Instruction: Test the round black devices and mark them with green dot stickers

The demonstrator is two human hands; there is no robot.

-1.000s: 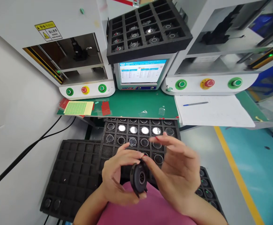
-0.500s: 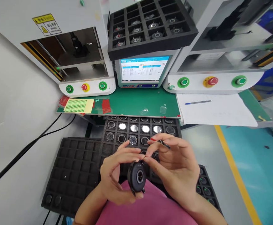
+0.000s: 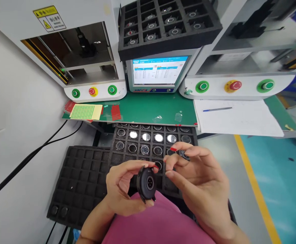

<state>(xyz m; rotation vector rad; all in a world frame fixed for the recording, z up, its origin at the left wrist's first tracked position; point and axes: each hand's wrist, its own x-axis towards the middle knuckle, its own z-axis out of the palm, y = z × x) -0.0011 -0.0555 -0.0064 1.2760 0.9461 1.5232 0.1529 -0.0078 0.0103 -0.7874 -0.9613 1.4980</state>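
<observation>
My left hand (image 3: pixel 121 191) holds a round black watch body (image 3: pixel 144 191) by its edges, thumb below and fingers above. The back of the watch, with a ringed sensor and small metal contacts, faces me. A small red patch shows at the left fingertip beside the watch's upper edge. To the right, apart from the watch, my right hand (image 3: pixel 201 183) has thumb and forefinger pinched together. Whether anything is between them is too small to tell. Another red patch sits on the tip of a raised right finger.
Beneath my hands lies a black foam tray (image 3: pixel 115 158) with several round watch parts. Another foam tray (image 3: pixel 80 176) is at left. On the green bench (image 3: pixel 145 110) are sticker sheets (image 3: pixel 85 112) and papers with a pen (image 3: pixel 218 109). Two machines flank a screen (image 3: pixel 158 73); a watch tray (image 3: pixel 168 44) rests above.
My right hand has drawn away from the watch to the right, its pinch still closed. My left hand keeps the watch and has shifted slightly left and up. A red patch now shows at the left fingertip.
</observation>
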